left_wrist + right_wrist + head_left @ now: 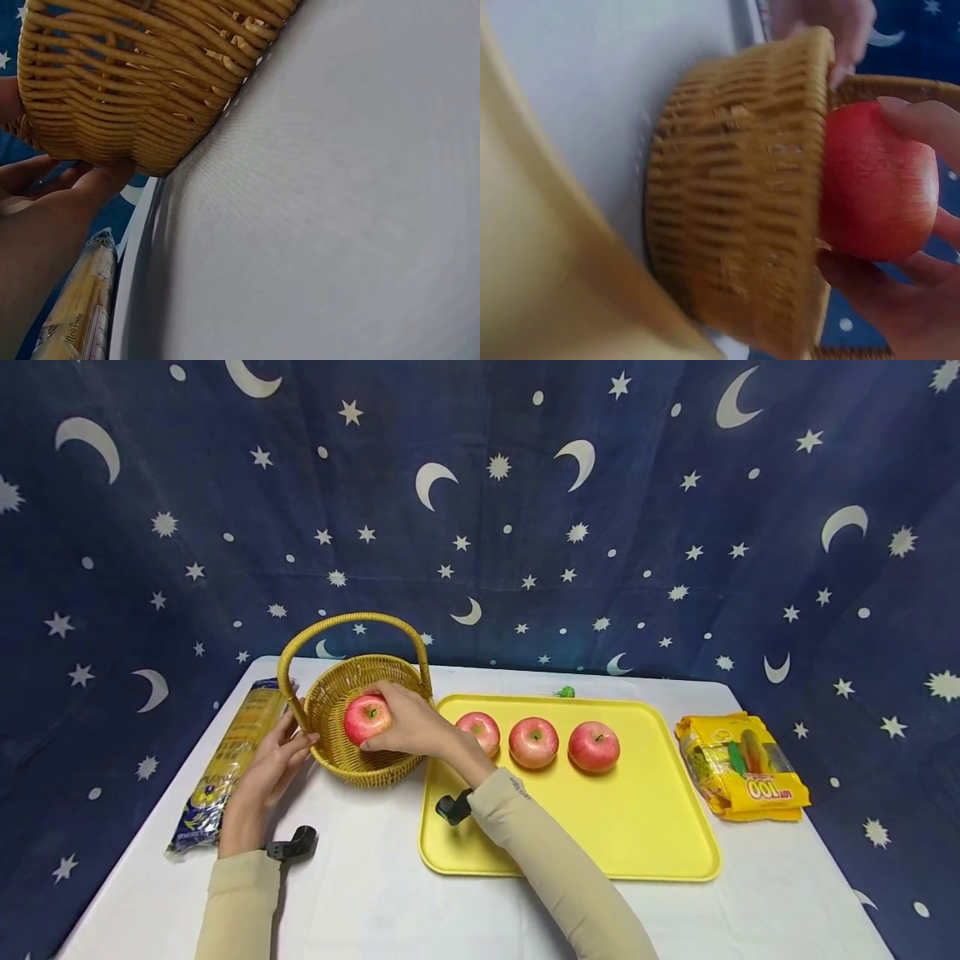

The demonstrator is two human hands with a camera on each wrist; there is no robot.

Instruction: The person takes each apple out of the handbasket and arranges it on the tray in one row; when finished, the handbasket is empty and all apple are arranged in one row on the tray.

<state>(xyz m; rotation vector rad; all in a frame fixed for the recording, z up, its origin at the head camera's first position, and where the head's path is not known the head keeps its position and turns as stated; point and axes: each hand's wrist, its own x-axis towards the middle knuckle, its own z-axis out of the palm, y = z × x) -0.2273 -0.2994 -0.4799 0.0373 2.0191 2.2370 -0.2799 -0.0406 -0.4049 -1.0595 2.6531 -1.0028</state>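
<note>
A round wicker basket with a tall arched handle stands on the white table, left of the middle. My left hand grips its left side, thumb by the rim and fingers against the outer wall, as the left wrist view shows on the woven side. In my right hand is a red apple, held at the basket's mouth. The right wrist view shows this apple between thumb and fingers, partly behind the near rim. The basket's floor is mostly hidden.
A yellow tray lies to the right, bearing three apples in a row. Left of the basket is a long pack of pasta. A yellow plastic packet lies at the right; a small green item sits behind the tray.
</note>
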